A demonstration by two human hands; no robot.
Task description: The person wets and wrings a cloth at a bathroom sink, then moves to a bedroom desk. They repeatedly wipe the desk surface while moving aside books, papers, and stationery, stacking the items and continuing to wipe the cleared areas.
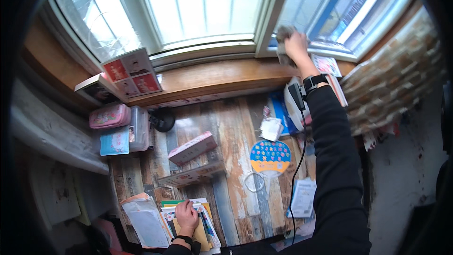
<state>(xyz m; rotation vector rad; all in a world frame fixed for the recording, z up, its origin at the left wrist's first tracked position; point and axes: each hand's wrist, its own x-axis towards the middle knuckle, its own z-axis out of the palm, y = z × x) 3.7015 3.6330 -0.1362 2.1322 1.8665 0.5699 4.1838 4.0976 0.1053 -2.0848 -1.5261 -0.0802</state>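
My right hand point(296, 45) is closed around a bunched grey-brown cloth point(285, 35) at the lower corner of the window frame point(263, 40), just above the wooden sill. My right arm stretches across the right side of the desk, with a black strap at the wrist. Low in the picture, my left hand point(186, 214) rests with curled fingers on a stack of books and papers point(208, 230) at the near edge of the desk. Whether its fingers grip any of the stack does not show.
Photo panels point(132, 74) stand on the left of the sill point(212, 72). On the desk lie a pink pencil case point(109, 116) on a plastic box, a black round object point(164, 119), small boxes point(193, 148), a round fan point(270, 157) and papers point(147, 225). A black cable point(299, 163) hangs beside my right arm.
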